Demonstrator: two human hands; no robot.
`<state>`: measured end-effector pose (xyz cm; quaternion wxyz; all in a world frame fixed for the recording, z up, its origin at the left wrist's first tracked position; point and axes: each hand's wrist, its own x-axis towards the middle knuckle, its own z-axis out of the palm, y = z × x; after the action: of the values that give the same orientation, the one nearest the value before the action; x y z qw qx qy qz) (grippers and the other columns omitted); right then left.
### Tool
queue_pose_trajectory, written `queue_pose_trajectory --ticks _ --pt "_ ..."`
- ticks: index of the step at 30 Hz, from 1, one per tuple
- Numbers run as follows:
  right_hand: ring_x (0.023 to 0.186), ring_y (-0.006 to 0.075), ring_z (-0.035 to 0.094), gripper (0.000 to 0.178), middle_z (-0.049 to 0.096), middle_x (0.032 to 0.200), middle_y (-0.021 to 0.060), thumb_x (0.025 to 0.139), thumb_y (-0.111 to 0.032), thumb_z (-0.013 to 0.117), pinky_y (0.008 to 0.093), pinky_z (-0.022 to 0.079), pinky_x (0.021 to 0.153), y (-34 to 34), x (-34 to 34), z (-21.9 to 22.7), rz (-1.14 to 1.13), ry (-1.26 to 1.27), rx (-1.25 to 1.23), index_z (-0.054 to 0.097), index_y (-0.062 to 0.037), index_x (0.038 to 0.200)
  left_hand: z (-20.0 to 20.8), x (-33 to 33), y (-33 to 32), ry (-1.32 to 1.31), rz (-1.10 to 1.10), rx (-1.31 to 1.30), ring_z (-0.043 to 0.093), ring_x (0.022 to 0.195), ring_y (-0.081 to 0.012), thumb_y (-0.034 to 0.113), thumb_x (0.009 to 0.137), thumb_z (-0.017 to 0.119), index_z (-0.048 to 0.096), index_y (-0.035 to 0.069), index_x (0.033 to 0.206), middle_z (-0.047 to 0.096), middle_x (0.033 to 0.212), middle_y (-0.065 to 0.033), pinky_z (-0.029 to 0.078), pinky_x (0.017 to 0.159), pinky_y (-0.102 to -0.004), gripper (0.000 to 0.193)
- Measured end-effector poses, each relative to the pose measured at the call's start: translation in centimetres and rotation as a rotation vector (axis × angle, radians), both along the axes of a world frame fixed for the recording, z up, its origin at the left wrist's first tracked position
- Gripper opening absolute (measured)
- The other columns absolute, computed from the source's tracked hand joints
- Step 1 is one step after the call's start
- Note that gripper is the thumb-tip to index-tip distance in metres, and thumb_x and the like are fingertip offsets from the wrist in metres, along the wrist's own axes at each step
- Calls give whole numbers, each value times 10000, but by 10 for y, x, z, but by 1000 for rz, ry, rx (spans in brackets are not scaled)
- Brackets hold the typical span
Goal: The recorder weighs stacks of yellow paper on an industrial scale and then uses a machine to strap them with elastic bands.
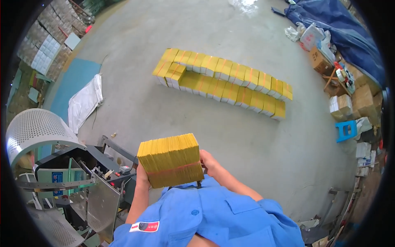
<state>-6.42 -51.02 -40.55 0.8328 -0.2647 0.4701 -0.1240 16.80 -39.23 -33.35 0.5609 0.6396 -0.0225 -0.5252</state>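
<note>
Between my two hands, in front of my blue shirt, is a thick bundle of yellow paper pieces, tied round with a thin red band. My left hand is closed on the bundle's left side, its fingers partly hidden behind it. On the right side my right hand grips the bundle near its edge, fingers bent. Farther off on the floor stand two long rows of similar yellow-topped bundles with white sides and red bands. At the left end of the nearer row, one bundle sits higher than its neighbours.
Close by on the left stands a machine with metal plates and a perforated cover. A white sack lies beyond it on a blue mat. Along the right are cardboard boxes, a blue stool and a blue tarp.
</note>
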Motion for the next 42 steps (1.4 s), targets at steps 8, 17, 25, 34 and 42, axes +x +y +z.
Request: queue_pose_trajectory --ticks 8,17,25,34,42 --pt "982 143 549 384 619 1054 4 995 -442 429 359 425 880 -151 53 -6 99 157 -97 602 -139 1155 -72 57 -113 84 71 -28 626 1057 -201 493 964 468 565 79 1256 639 1175 -64 520 883 -374 516" --pt "1218 183 511 446 565 1300 79 1028 -336 411 336 402 1034 -337 105 -83 -20 136 -137 502 -48 1355 -122 90 -294 276 137 49 567 1168 -229 458 998 414 537 75 1295 595 1276 -79 468 977 -385 500" --pt "1226 174 510 463 558 1341 65 1023 -373 417 327 414 1015 -512 161 -168 204 228 -67 530 -67 1352 -232 115 -444 416 377 130 569 1163 -235 425 993 429 555 69 1266 594 1270 -90 480 971 -411 466" --pt "1205 196 527 512 548 1362 67 998 -457 428 352 438 984 -687 204 -324 539 472 -95 542 -119 1366 -391 109 -580 659 583 190 568 1167 -270 383 1004 402 550 66 1263 584 1284 -110 486 976 -441 436" --pt "1168 220 544 521 590 1297 87 990 -477 431 361 421 993 -807 233 -493 740 514 -313 569 -112 1336 -549 121 -682 756 605 143 540 1202 -279 394 1012 373 499 78 1318 534 1344 -117 460 998 -475 458"
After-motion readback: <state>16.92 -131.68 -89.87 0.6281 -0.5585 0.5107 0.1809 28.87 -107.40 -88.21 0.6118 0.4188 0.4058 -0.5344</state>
